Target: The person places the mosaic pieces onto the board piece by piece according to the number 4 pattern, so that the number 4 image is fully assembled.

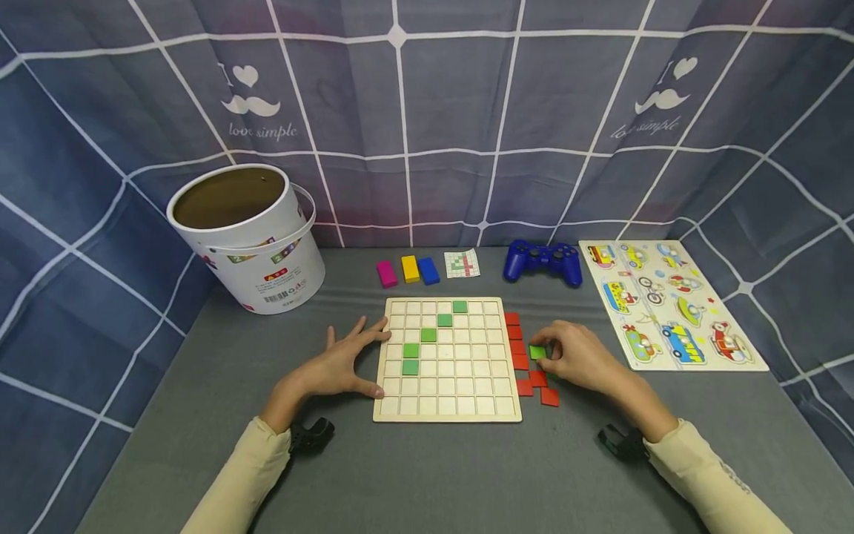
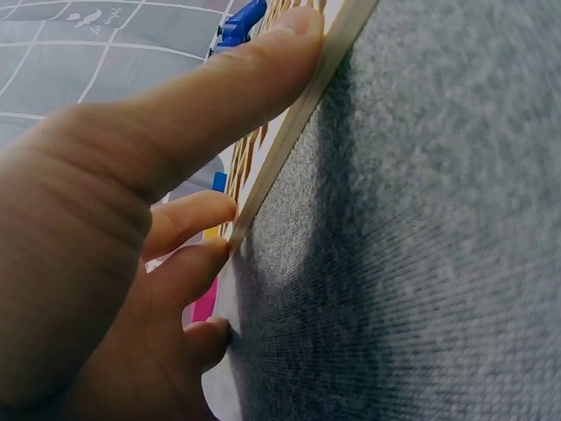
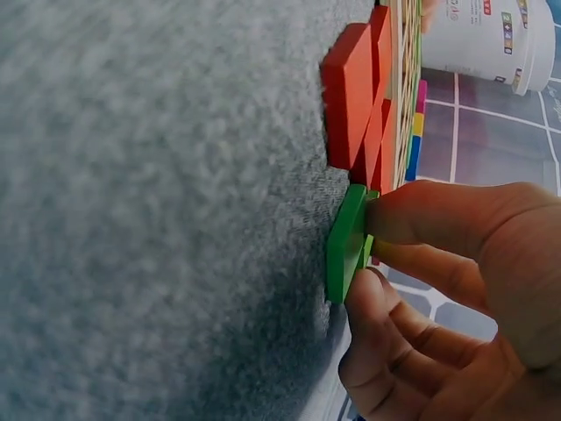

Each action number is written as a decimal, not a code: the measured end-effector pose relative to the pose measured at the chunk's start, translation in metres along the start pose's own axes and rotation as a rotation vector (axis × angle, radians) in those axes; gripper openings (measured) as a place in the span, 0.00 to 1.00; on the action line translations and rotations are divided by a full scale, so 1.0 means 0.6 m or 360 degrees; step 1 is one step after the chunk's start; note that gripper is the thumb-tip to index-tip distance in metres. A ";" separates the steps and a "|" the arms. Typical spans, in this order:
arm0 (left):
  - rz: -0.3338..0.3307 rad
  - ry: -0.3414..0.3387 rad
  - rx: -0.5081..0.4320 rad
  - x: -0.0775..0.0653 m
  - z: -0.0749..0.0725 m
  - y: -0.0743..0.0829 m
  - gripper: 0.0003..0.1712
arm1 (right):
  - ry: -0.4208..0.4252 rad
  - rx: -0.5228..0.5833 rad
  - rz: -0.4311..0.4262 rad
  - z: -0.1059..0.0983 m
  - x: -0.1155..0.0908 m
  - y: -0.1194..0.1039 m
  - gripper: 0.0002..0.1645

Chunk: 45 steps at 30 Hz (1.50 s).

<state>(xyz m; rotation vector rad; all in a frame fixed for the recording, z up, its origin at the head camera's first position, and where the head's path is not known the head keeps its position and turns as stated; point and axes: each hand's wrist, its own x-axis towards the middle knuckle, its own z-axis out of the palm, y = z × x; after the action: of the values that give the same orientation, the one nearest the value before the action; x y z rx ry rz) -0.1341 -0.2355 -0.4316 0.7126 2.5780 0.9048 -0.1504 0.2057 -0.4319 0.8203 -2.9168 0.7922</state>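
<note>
This is a small cloth-screened play spot; the room beyond cannot be told. Creased, grid-printed curtains (image 1: 443, 189) close the grey table (image 1: 434, 475) at nine, twelve and three o'clock. From the gridded board (image 1: 462, 368), a vehicle puzzle (image 1: 660, 315) near three and a game controller (image 1: 543, 257) between one and two suggest it.

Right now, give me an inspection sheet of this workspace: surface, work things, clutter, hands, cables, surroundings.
Surface: grey table.
Work things: board, five green tiles in its cells; red tiles by its right edge.
Clutter: bucket, three blocks, card, controller, picture board.
Hands: left hand touches the board's left edge; right hand pinches another green tile.
Cables: nothing seen.
Surroundings: grid-patterned curtain behind and at both sides.
</note>
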 end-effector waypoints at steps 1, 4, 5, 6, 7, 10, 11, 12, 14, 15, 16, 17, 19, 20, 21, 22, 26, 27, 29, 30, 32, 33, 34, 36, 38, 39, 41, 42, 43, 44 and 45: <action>-0.0001 -0.0003 0.0001 0.000 0.000 0.000 0.59 | -0.0007 -0.0002 0.0003 0.000 0.001 0.000 0.15; -0.0004 -0.0010 0.0004 0.001 0.000 0.000 0.59 | 0.0002 -0.0010 0.0013 0.001 0.002 -0.002 0.14; 0.0001 -0.0009 0.0002 0.001 0.000 0.000 0.59 | 0.0013 -0.0013 0.0013 0.001 0.002 -0.003 0.14; 0.0002 -0.0007 0.0001 0.001 0.000 0.000 0.59 | 0.0029 -0.0015 0.0012 0.000 0.003 -0.005 0.14; 0.0004 -0.0005 -0.0003 0.001 -0.001 0.001 0.59 | 0.0046 -0.0009 0.0007 0.000 0.003 -0.008 0.14; 0.0009 0.0004 -0.0003 0.001 -0.002 0.001 0.59 | 0.0086 0.0024 -0.0020 0.002 0.006 -0.021 0.14; 0.0006 0.0003 0.0003 0.001 -0.003 0.001 0.59 | 0.0091 0.0040 -0.0034 0.003 0.007 -0.026 0.14; -0.0001 0.0001 0.0014 0.001 -0.003 0.001 0.59 | 0.0091 0.0059 -0.0042 0.004 0.008 -0.032 0.15; -0.0009 -0.0007 0.0027 0.001 -0.002 0.000 0.59 | 0.0082 0.0095 -0.0060 0.009 0.012 -0.044 0.15; -0.0005 -0.0008 0.0030 0.001 -0.003 0.000 0.58 | 0.0076 0.0108 -0.0067 0.012 0.014 -0.049 0.15; -0.0004 -0.0008 0.0030 0.001 -0.003 0.000 0.58 | 0.0072 0.0116 -0.0080 0.016 0.017 -0.056 0.15; -0.0011 -0.0012 0.0027 0.001 -0.003 0.000 0.59 | 0.0063 0.0125 -0.0100 0.021 0.022 -0.063 0.14; -0.0019 -0.0014 0.0022 0.000 -0.003 0.000 0.58 | 0.0048 0.0135 -0.0154 0.030 0.032 -0.078 0.14; -0.0022 -0.0013 0.0020 -0.001 -0.003 0.000 0.58 | 0.0042 0.0127 -0.0186 0.035 0.037 -0.085 0.13; -0.0025 -0.0011 0.0017 -0.002 -0.003 0.001 0.58 | 0.0035 0.0120 -0.0219 0.040 0.043 -0.093 0.13; -0.0033 -0.0011 0.0019 -0.002 -0.003 0.001 0.58 | 0.0027 0.0110 -0.0253 0.045 0.048 -0.101 0.12; -0.0040 -0.0006 0.0017 -0.002 -0.002 0.001 0.59 | -0.0006 0.0077 -0.0340 0.064 0.063 -0.131 0.10; -0.0038 -0.0003 0.0013 -0.002 -0.001 0.001 0.59 | -0.0014 0.0075 -0.0352 0.068 0.067 -0.137 0.10; -0.0035 -0.0001 0.0009 -0.003 -0.001 0.001 0.59 | -0.0027 0.0071 -0.0379 0.076 0.074 -0.150 0.10; -0.0031 0.0001 0.0006 -0.003 -0.001 0.001 0.59 | -0.0030 0.0068 -0.0393 0.079 0.078 -0.157 0.10; -0.0019 0.0008 0.0000 -0.004 -0.001 0.001 0.59 | -0.0036 0.0071 -0.0410 0.086 0.086 -0.168 0.10; -0.0011 0.0013 -0.0002 -0.004 -0.001 0.001 0.59 | -0.0040 0.0072 -0.0415 0.089 0.090 -0.173 0.10; -0.0005 0.0018 -0.0004 -0.004 -0.001 0.001 0.59 | -0.0049 0.0077 -0.0420 0.091 0.094 -0.178 0.10; -0.0002 0.0026 0.0004 -0.004 -0.001 0.001 0.59 | -0.0077 0.0069 -0.0411 0.097 0.101 -0.187 0.11; 0.0003 0.0034 0.0011 -0.005 -0.001 0.001 0.59 | -0.0117 0.0064 -0.0395 0.103 0.107 -0.195 0.11; -0.0001 0.0035 0.0015 -0.005 -0.001 0.001 0.58 | -0.0139 0.0060 -0.0391 0.106 0.110 -0.198 0.11; -0.0004 0.0034 0.0019 -0.004 -0.001 0.000 0.58 | -0.0174 0.0054 -0.0385 0.112 0.116 -0.204 0.10; 0.0000 0.0035 0.0013 -0.004 -0.001 0.000 0.58 | -0.0188 0.0058 -0.0387 0.115 0.118 -0.207 0.10; 0.0004 0.0036 0.0008 -0.004 -0.001 0.000 0.58 | -0.0195 0.0063 -0.0387 0.117 0.120 -0.209 0.10; 0.0008 0.0039 0.0003 -0.004 -0.001 0.000 0.58 | -0.0203 0.0065 -0.0386 0.119 0.122 -0.211 0.10; 0.0007 0.0041 0.0001 -0.004 -0.002 0.001 0.58 | -0.0210 0.0069 -0.0388 0.120 0.124 -0.212 0.10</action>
<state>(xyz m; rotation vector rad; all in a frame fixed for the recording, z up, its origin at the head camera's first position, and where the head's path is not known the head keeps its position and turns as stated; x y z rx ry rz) -0.1323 -0.2372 -0.4303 0.7120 2.6000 0.9202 -0.1433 0.0421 -0.4246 1.2474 -2.8377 0.8103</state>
